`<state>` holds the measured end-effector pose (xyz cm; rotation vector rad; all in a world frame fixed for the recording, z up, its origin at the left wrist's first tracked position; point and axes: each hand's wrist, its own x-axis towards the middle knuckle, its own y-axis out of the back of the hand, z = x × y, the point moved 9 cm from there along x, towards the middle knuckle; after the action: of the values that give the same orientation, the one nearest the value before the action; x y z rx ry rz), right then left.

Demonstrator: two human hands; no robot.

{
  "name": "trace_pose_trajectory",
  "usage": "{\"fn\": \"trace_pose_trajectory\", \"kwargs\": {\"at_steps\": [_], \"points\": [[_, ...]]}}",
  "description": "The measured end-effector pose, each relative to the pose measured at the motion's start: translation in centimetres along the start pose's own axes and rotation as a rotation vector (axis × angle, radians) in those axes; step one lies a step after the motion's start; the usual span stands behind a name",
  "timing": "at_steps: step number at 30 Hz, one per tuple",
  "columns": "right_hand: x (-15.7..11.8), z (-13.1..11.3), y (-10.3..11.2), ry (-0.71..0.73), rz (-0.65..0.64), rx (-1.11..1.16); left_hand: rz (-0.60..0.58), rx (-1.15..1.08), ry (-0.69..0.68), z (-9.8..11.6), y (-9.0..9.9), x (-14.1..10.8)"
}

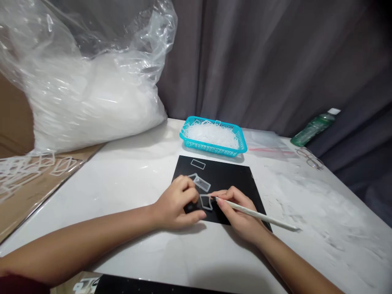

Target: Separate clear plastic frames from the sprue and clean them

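Note:
My right hand (240,210) is closed in a writing grip around a slim white pen-like tool (260,215). The tool's tip meets the right edge of a small translucent white rectangular frame (206,202), whose right side looks bent. Left of that frame, my left hand (183,202) rests on a black mat (229,173), its fingers loosely curled and its thumb apart, with nothing seen in it. Just beyond its fingers lie a second frame (202,183), which looks filled with a clear film, and part of another piece. One more frame (198,164) lies near the mat's far edge.
A blue basket (211,146) heaped with white pieces stands behind the mat. At the left are a big clear bag (92,98) of white material and a brown board (45,183) with loose frames. Toward the right are a plastic pouch (266,143), a green bottle (315,128) and glasses (310,158).

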<state>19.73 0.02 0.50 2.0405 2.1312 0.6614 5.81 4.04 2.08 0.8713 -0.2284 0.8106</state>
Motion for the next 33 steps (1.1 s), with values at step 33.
{"fn": "trace_pose_trajectory", "kwargs": {"at_steps": [33], "points": [[-0.7, 2.8, 17.1, -0.09, 0.434, -1.045, 0.011, 0.141, 0.378, -7.6, 2.4, 1.6]]}}
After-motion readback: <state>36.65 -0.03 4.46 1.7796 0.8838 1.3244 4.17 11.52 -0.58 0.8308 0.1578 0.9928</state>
